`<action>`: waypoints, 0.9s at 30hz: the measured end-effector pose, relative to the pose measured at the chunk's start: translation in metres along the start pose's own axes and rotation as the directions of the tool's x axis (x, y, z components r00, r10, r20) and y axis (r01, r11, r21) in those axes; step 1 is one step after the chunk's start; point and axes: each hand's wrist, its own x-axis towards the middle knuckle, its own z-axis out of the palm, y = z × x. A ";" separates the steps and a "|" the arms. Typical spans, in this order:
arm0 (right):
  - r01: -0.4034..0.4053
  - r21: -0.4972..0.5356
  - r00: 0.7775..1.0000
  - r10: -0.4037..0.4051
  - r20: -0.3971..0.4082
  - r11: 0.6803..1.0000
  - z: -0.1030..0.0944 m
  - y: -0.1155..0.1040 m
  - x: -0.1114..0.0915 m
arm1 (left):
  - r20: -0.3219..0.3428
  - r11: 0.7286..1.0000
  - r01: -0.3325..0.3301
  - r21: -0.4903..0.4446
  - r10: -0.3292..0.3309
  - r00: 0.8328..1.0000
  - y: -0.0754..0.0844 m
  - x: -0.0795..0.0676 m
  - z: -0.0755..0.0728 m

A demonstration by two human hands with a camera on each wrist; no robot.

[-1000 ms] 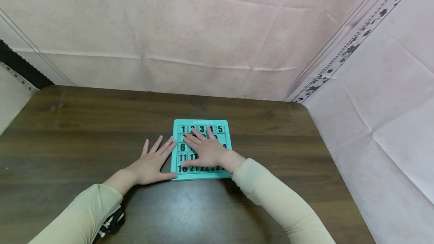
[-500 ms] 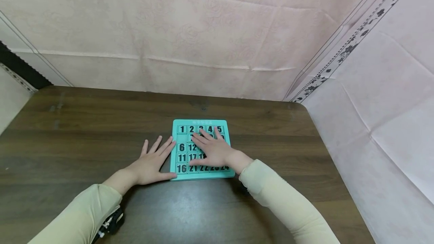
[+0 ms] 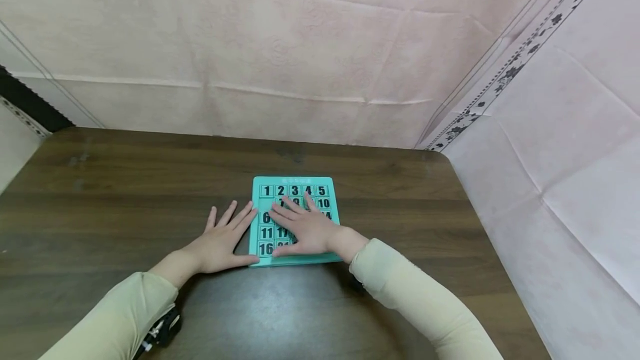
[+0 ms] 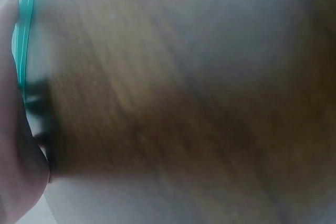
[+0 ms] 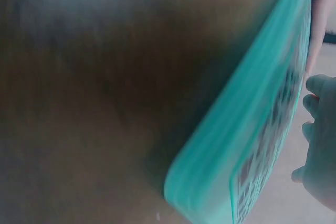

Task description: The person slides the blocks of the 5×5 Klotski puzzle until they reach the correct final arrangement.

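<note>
A turquoise number slide puzzle lies flat on the table, its black-numbered tiles set in rows. Along its left edge rests my left hand, fingers spread, with fingertips and thumb touching the frame. My right hand is spread over the middle and lower tiles and hides several numbers. Whether its palm presses the tiles is hidden. In the left wrist view only part of the left hand and the puzzle's edge show. The right wrist view catches the puzzle's blurred side beside the right hand.
The dark wood-grain table extends on all sides of the puzzle. Pale patterned cloth hangs behind the table, and another white cloth covers the right side. A black wrist device sits under the left sleeve.
The right hand slid right across the tiles, then back left and slightly toward the near edge, baring the 10 at the right. The left hand has stayed at the puzzle's left edge.
</note>
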 end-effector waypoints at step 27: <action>-0.029 -0.054 0.999 0.030 0.019 0.998 -0.003 -0.001 0.016 | -0.003 1.000 0.000 0.005 0.000 1.000 0.000 0.001 0.000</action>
